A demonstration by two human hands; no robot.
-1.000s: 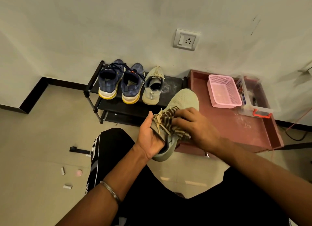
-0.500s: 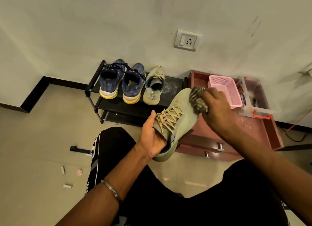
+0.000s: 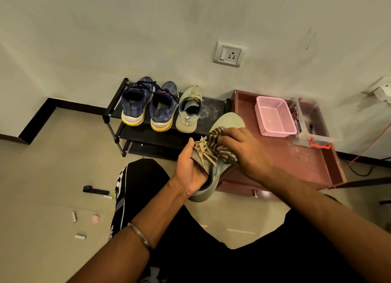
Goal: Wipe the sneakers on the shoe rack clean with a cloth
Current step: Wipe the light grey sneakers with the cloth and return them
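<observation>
- Left hand (image 3: 191, 172) grips the grey sneaker (image 3: 213, 155) mid-air; a loosening hold could drop it
- Right hand (image 3: 243, 149), clutching the striped cloth (image 3: 218, 143), may snag the laces (image 3: 203, 151)

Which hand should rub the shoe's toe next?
The right hand, probably. It already presses the striped cloth on the grey sneaker, just below the bare toe. The left hand is busy gripping the sneaker's side.
</observation>
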